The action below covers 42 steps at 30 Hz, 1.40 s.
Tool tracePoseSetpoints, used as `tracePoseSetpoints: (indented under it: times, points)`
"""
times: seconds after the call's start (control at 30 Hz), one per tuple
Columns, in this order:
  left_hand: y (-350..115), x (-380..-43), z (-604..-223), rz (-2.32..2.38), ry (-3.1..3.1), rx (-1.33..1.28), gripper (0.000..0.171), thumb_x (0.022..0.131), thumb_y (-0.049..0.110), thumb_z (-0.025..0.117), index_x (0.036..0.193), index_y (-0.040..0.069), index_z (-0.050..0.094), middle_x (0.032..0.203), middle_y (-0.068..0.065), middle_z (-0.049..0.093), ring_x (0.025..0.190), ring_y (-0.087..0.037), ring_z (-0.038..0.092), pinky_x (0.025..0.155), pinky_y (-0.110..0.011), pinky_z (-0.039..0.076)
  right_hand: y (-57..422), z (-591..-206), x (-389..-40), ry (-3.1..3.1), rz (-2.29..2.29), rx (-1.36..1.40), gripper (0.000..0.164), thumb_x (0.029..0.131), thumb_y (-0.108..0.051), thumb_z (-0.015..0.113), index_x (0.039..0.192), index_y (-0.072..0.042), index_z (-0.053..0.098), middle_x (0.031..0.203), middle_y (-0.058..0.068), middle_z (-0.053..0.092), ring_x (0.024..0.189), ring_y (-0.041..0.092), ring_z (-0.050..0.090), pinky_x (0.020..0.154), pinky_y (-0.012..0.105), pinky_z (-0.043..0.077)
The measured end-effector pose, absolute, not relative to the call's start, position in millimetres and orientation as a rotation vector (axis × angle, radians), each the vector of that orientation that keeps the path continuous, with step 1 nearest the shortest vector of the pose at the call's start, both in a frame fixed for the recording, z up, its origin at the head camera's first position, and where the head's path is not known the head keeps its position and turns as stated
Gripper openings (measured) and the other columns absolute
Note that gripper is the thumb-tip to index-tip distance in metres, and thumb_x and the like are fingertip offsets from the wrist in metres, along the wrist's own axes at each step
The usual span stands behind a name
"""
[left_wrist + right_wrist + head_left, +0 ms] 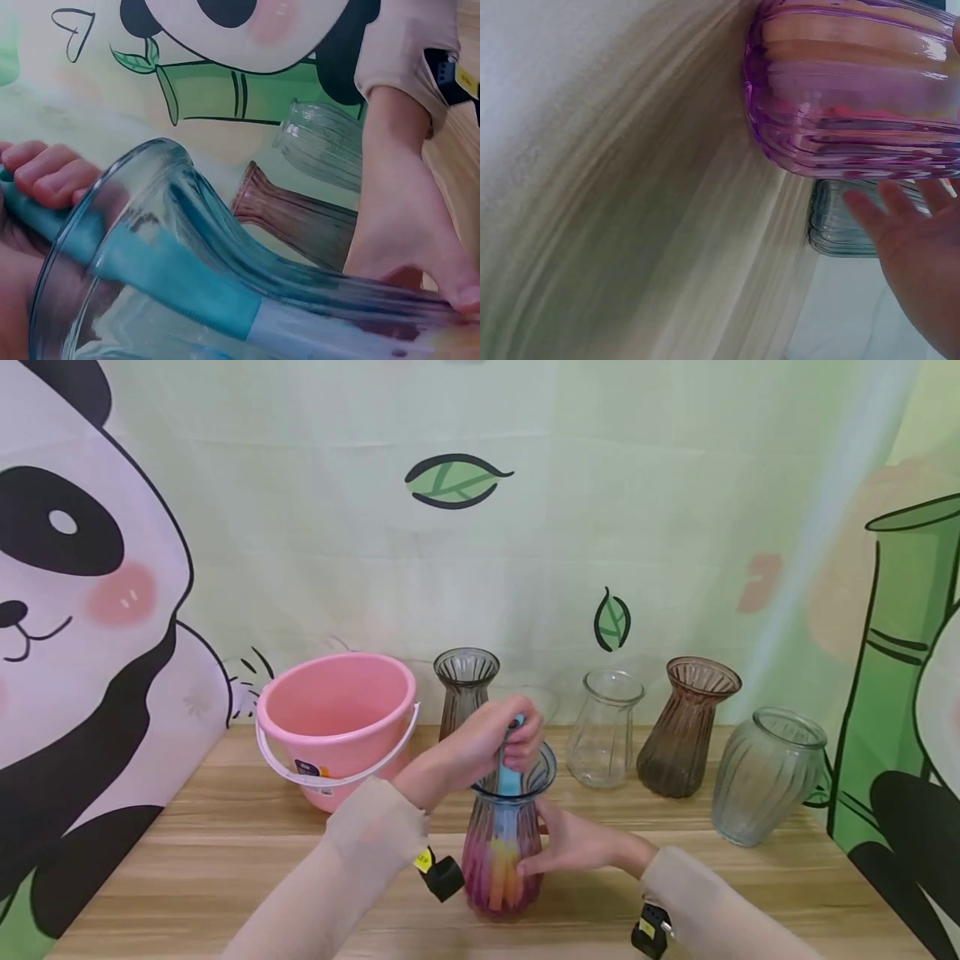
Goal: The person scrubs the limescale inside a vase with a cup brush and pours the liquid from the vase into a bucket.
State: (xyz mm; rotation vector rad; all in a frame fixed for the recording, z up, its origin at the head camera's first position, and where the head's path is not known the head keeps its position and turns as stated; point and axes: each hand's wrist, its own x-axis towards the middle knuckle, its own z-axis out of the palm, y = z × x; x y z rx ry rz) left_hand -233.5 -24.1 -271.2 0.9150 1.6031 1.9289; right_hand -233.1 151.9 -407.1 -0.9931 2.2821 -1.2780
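A ribbed glass vase point(480, 860), blue at its flared rim and purple at the base, stands upright at the front middle of the table. My left hand point(495, 735) grips the light-blue handle of a long-handled cleaning brush point(509, 783) just above the rim. In the left wrist view the brush point(180, 281) runs down through the vase's neck to a whitish shaft. Its lower end shows only as blurred yellow-orange through the glass. My right hand point(585, 843) holds the vase's right side, thumb in front. Purple glass fills the top right of the right wrist view.
A pink bucket point(341, 739) with a white handle stands at the back left. Behind my left hand is a grey vase point(467, 681). To the right stand a clear vase point(603, 735), a brown vase point(678, 735) and a pale green vase point(765, 781). A printed curtain point(525, 568) hangs behind.
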Motion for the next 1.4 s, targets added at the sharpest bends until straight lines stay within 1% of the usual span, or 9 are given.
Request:
tracePoseSetpoints:
  times: [0.1, 0.23, 0.4, 0.5, 0.67, 0.93, 1.07, 1.27, 1.4]
  points:
    - [-25.0, -234.1, -271.6, 1.975, 1.569, 0.918, 0.038, 0.091, 0.015, 0.029, 0.053, 0.015, 0.024, 0.047, 0.006, 0.026, 0.042, -0.008, 0.025, 0.046, -0.021, 0.022, 150.3, -409.2, -232.4, 2.242, -1.331, -0.954, 0.075, 0.075, -0.016, 0.075, 0.130, 0.003, 0.028, 0.127, 0.016, 0.044, 0.119, 0.028, 0.047, 0.096, 0.027, 0.042]
    - [-27.3, -233.2, -265.7, 2.038, 1.529, 0.903, 0.041, 0.091, 0.015, 0.027, 0.051, 0.015, 0.023, 0.044, 0.007, 0.024, 0.040, -0.008, 0.023, 0.044, -0.021, 0.021, 147.9, -409.6, -230.9, 2.230, -1.339, -0.927, 0.074, 0.075, -0.016, 0.075, 0.129, 0.003, 0.029, 0.125, 0.015, 0.047, 0.117, 0.026, 0.049, 0.093, 0.023, 0.043]
    - [-31.9, -230.0, -240.5, 2.131, 1.507, 0.905, 0.042, 0.090, 0.013, 0.026, 0.048, 0.015, 0.023, 0.042, 0.007, 0.023, 0.038, -0.008, 0.020, 0.043, -0.022, 0.016, 143.4, -407.5, -228.5, 2.302, -1.275, -0.968, 0.071, 0.073, -0.021, 0.075, 0.128, -0.003, 0.034, 0.118, 0.006, 0.054, 0.109, 0.017, 0.053, 0.091, 0.025, 0.044]
    - [-37.6, -227.6, -221.6, 2.228, 1.489, 0.945, 0.041, 0.089, 0.012, 0.025, 0.048, 0.016, 0.024, 0.041, 0.008, 0.023, 0.037, -0.007, 0.018, 0.042, -0.022, 0.013, 140.2, -407.5, -227.7, 2.334, -1.259, -0.989, 0.073, 0.073, -0.022, 0.076, 0.130, -0.006, 0.033, 0.119, 0.004, 0.053, 0.110, 0.015, 0.053, 0.093, 0.025, 0.043]
    - [-49.9, -222.2, -201.8, 2.343, 1.451, 0.996, 0.040, 0.088, 0.011, 0.023, 0.048, 0.015, 0.024, 0.040, 0.007, 0.024, 0.036, -0.008, 0.018, 0.041, -0.023, 0.011, 137.9, -408.6, -226.5, 2.318, -1.282, -0.985, 0.078, 0.072, -0.020, 0.077, 0.134, -0.009, 0.030, 0.124, 0.006, 0.051, 0.116, 0.018, 0.051, 0.097, 0.028, 0.041]
    - [-69.5, -213.5, -177.9, 2.522, 1.358, 0.973, 0.038, 0.086, 0.008, 0.019, 0.049, 0.014, 0.021, 0.041, 0.005, 0.018, 0.036, -0.010, 0.012, 0.041, -0.022, 0.008, 135.3, -411.3, -223.3, 2.376, -1.269, -0.979, 0.079, 0.070, -0.023, 0.078, 0.132, -0.009, 0.031, 0.124, 0.007, 0.051, 0.115, 0.019, 0.052, 0.096, 0.029, 0.042]
    - [-84.8, -203.6, -160.8, 2.632, 1.299, 1.012, 0.039, 0.087, 0.007, 0.016, 0.049, 0.014, 0.021, 0.043, 0.003, 0.016, 0.037, -0.011, 0.012, 0.041, -0.023, 0.007, 135.1, -412.1, -221.6, 2.390, -1.263, -0.970, 0.083, 0.070, -0.025, 0.078, 0.134, -0.009, 0.029, 0.125, 0.007, 0.051, 0.114, 0.019, 0.052, 0.096, 0.029, 0.043]
    - [-125.9, -185.9, -134.0, 2.903, 0.830, 1.021, 0.034, 0.082, 0.010, 0.026, 0.049, 0.012, 0.020, 0.041, 0.002, 0.017, 0.035, -0.010, 0.015, 0.040, -0.020, 0.008, 142.6, -408.9, -221.3, 2.437, -1.256, -0.933, 0.084, 0.068, -0.024, 0.079, 0.134, -0.006, 0.029, 0.122, 0.010, 0.054, 0.112, 0.021, 0.054, 0.094, 0.033, 0.045]
    - [-149.6, -180.4, -140.7, 2.999, 0.581, 0.965, 0.035, 0.083, 0.015, 0.030, 0.049, 0.009, 0.021, 0.040, -0.001, 0.021, 0.034, -0.013, 0.018, 0.040, -0.021, 0.013, 146.4, -409.3, -223.5, 2.478, -1.232, -0.923, 0.085, 0.068, -0.025, 0.079, 0.134, -0.006, 0.029, 0.122, 0.010, 0.054, 0.113, 0.022, 0.054, 0.095, 0.036, 0.044]
